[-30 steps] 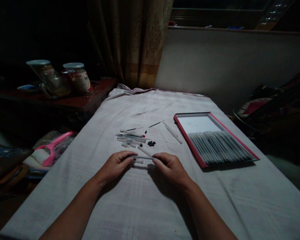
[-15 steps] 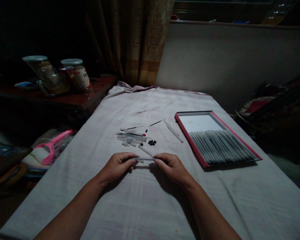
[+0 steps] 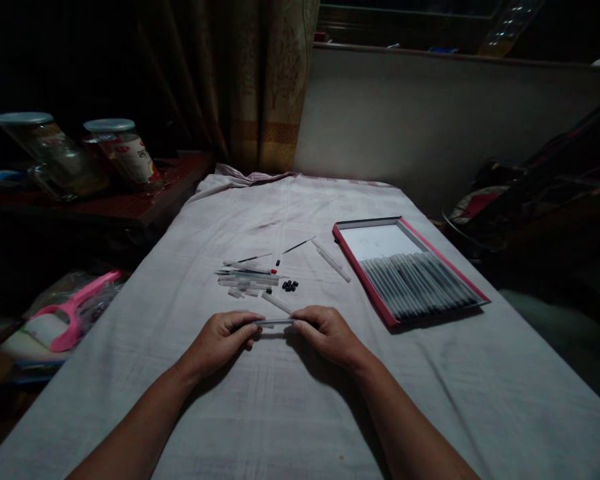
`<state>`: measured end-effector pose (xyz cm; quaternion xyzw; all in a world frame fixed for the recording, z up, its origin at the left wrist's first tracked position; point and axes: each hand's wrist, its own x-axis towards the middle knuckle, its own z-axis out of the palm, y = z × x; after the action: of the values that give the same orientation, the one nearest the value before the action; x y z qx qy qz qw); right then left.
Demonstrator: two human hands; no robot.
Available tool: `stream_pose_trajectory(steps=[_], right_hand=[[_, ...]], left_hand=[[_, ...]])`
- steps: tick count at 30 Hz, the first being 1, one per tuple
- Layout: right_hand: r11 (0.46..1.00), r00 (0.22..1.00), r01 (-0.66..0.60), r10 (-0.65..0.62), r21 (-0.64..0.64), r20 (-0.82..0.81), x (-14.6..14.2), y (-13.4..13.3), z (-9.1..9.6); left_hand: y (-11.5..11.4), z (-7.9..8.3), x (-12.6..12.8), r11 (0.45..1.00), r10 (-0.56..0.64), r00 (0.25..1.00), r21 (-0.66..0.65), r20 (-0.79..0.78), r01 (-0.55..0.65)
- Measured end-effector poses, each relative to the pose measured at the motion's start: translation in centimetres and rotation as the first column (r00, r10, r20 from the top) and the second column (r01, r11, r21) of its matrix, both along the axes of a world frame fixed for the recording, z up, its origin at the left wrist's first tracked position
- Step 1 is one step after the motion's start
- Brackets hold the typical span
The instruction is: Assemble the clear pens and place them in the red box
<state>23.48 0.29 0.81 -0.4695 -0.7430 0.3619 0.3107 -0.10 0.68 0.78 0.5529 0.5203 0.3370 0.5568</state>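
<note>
My left hand [image 3: 220,340] and my right hand [image 3: 327,333] each pinch one end of a clear pen barrel [image 3: 274,323], held level just above the pale cloth. Beyond my fingers lies a loose pile of pen parts [image 3: 250,277]: clear barrels, thin refills, a red-tipped piece. A small cluster of black caps [image 3: 290,286] sits beside that pile. One clear barrel [image 3: 333,261] lies alone nearer the tray. A red-edged tray [image 3: 363,280] at the right holds a row of several pens.
The cloth-covered table [image 3: 305,400] runs away from me toward a curtain [image 3: 260,87] and a white wall. Two lidded jars [image 3: 120,153] stand on a dark wooden shelf at the left. A pink-handled tool [image 3: 73,313] lies in clutter below. Bags sit at the right.
My hands have drawn slightly closer together along the pen barrel. The view has swung a little to the right, so everything sits further left in the picture.
</note>
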Motion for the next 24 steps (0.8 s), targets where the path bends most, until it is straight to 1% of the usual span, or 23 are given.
stream_pose_trajectory(steps=[5,8,10,11,12,13,14,16,18,20,21,23,24], right_hand=[[1.0,0.998,0.016,-0.018,0.024,0.053,-0.2,-0.2,0.5],[0.994,0.996,0.059,-0.065,0.091,0.063,0.1,-0.1,0.9],[0.972,0.988,0.152,-0.154,0.181,0.001,1.1,0.3,1.1],[0.945,0.973,0.232,-0.226,0.232,-0.05,2.0,0.5,1.2],[0.9,0.942,0.334,-0.315,0.278,-0.114,3.2,0.8,1.2],[0.836,0.896,0.445,-0.412,0.321,-0.168,4.7,1.0,1.2],[0.759,0.836,0.548,-0.512,0.352,-0.199,6.5,1.2,1.1],[0.567,0.677,0.718,-0.704,0.404,-0.216,10.8,1.5,0.8],[0.377,0.503,0.808,-0.841,0.453,-0.198,15.4,1.5,0.5],[0.239,0.326,0.855,-0.938,0.461,-0.119,19.4,1.3,0.1],[0.189,0.247,0.867,-0.967,0.461,-0.067,21.0,1.2,-0.1],[0.132,0.131,0.88,-0.991,0.456,0.034,23.2,1.2,-0.5],[0.116,0.089,0.884,-0.993,0.454,0.08,23.9,1.2,-0.6]], left_hand=[[0.1,-0.3,0.2,1.0,0.003,1.0,0.006,0.027,-0.003],[0.3,-0.4,0.3,1.0,0.018,0.998,0.002,0.059,-0.019],[0.4,-0.4,0.3,0.999,0.04,0.993,0.0,0.107,-0.04],[0.4,-0.4,0.3,0.999,0.047,0.991,-0.004,0.129,-0.047],[0.5,-0.3,0.2,0.999,0.052,0.989,-0.007,0.141,-0.052],[0.5,-0.3,0.1,0.998,0.055,0.988,-0.011,0.145,-0.054],[0.6,-0.2,0.1,0.998,0.056,0.988,-0.014,0.141,-0.054],[0.6,-0.1,0.1,0.999,0.051,0.991,-0.019,0.126,-0.049],[0.6,-0.1,0.2,0.999,0.047,0.993,-0.02,0.105,-0.045],[0.6,-0.1,0.3,0.999,0.046,0.996,-0.018,0.073,-0.045],[0.6,-0.2,0.4,0.999,0.045,0.997,-0.015,0.055,-0.045],[0.6,-0.2,0.5,0.999,0.043,0.999,-0.007,0.032,-0.042],[0.6,-0.3,0.5,0.999,0.042,0.999,-0.002,0.028,-0.041]])
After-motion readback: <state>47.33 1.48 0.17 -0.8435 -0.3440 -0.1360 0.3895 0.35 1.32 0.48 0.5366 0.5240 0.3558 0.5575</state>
